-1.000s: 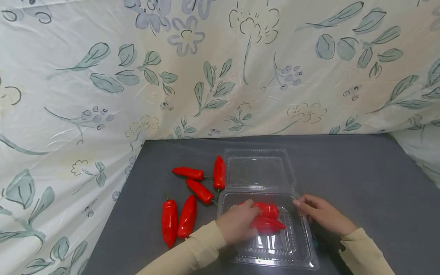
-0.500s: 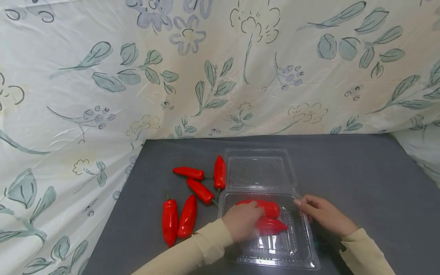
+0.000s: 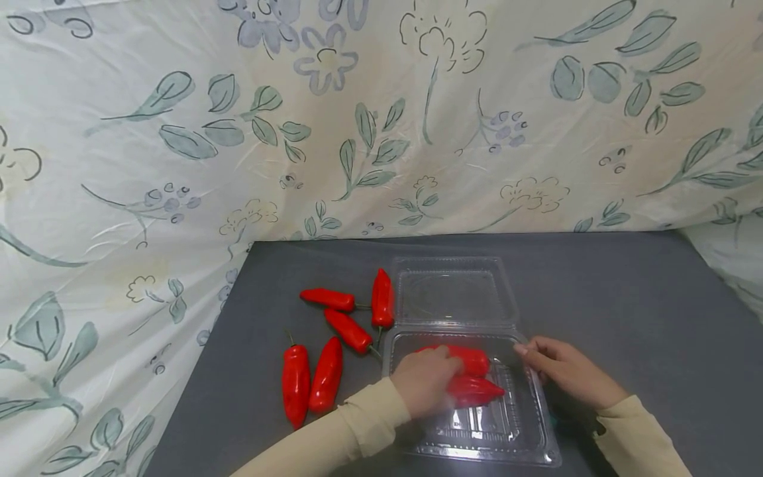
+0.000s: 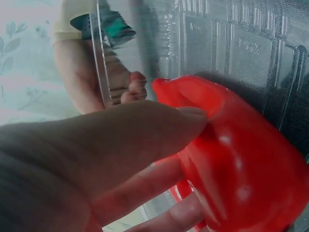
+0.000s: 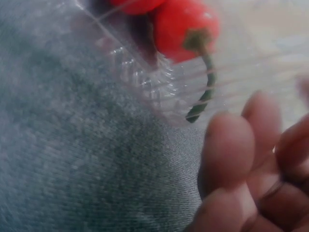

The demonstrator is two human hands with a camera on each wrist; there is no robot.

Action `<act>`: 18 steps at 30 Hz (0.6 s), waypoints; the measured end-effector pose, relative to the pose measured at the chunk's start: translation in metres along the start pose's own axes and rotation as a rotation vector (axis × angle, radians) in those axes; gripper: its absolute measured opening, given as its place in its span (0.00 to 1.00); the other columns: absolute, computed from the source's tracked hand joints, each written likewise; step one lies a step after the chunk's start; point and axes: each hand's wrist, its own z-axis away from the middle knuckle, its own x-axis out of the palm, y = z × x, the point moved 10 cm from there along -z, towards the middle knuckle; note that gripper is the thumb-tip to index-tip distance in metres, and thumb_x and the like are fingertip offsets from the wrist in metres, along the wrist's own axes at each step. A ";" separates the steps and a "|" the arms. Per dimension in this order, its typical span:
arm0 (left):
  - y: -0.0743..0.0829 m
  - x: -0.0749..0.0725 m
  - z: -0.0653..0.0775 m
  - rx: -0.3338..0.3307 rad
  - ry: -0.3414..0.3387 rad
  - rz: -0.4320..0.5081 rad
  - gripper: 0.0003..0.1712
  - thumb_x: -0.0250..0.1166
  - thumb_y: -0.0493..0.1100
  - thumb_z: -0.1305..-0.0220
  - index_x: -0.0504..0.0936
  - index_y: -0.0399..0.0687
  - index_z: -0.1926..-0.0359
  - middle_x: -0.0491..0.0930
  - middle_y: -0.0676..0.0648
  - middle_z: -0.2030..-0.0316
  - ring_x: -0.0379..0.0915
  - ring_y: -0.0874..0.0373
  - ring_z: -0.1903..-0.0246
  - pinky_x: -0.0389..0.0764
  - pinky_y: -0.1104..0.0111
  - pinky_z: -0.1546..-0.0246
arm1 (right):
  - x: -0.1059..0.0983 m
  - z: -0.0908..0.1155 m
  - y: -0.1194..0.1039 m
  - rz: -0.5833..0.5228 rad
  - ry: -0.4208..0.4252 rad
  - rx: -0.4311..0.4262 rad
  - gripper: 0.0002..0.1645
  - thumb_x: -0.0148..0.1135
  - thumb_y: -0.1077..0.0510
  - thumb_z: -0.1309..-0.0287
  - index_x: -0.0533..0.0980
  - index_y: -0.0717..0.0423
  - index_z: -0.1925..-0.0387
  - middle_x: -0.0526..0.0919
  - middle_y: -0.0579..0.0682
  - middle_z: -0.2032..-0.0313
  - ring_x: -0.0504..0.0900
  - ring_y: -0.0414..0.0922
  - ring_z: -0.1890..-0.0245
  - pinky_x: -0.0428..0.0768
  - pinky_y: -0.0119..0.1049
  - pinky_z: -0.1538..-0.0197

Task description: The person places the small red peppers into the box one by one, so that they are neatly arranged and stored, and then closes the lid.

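Note:
A clear plastic clamshell container [image 3: 547, 430] lies with its lid [image 3: 456, 291] folded back, away from me. Inside it, my left hand [image 3: 424, 384] grips a red pepper [image 3: 477, 392] lying crosswise; in the left wrist view the thumb and fingers are on either side of this pepper [image 4: 251, 164]. Just beyond it in the container lies another red pepper [image 3: 473, 361], partly covered by the hand. My right hand [image 3: 572, 371] pinches the container's right rim near the far corner. A pepper's green stem [image 5: 210, 77] shows through the plastic beside the right fingers [image 5: 227, 145].
Several red peppers lie on the grey tabletop left of the container, including an upright-pointing one [image 3: 383, 298] beside the lid and a pair [image 3: 295, 387] nearer me. A floral cloth [image 3: 357, 119] hangs behind the table and along its left side.
My left hand has shifted slightly right with the pepper under it. The container has slid a little to the right, the right hand staying on its rim. The loose peppers stay put.

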 end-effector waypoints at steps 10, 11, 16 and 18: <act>-0.008 -0.016 0.008 -0.030 0.024 0.088 0.23 0.68 0.57 0.46 0.80 0.56 0.50 0.77 0.54 0.64 0.74 0.62 0.70 0.71 0.73 0.76 | -0.001 0.003 0.000 -0.009 0.020 0.002 0.21 0.54 0.44 0.34 0.72 0.57 0.73 0.74 0.50 0.77 0.72 0.42 0.77 0.68 0.33 0.74; -0.012 -0.019 0.009 -0.037 0.026 0.114 0.23 0.67 0.57 0.45 0.80 0.55 0.50 0.78 0.53 0.62 0.76 0.61 0.68 0.73 0.73 0.74 | -0.001 0.003 0.000 -0.010 0.022 -0.002 0.21 0.54 0.44 0.34 0.72 0.57 0.73 0.74 0.50 0.78 0.72 0.42 0.77 0.68 0.33 0.74; -0.041 -0.047 0.017 -0.086 0.083 0.229 0.22 0.65 0.55 0.41 0.80 0.52 0.48 0.81 0.51 0.55 0.78 0.60 0.62 0.78 0.69 0.64 | -0.001 0.004 0.000 -0.021 0.021 -0.012 0.21 0.54 0.45 0.33 0.72 0.58 0.73 0.74 0.49 0.78 0.72 0.42 0.77 0.69 0.33 0.74; -0.057 -0.061 0.020 -0.119 0.129 0.264 0.20 0.65 0.53 0.41 0.80 0.50 0.49 0.82 0.49 0.58 0.77 0.59 0.65 0.78 0.69 0.66 | 0.000 0.004 0.001 -0.026 0.018 -0.005 0.21 0.54 0.45 0.33 0.71 0.58 0.73 0.74 0.49 0.78 0.72 0.42 0.77 0.69 0.33 0.74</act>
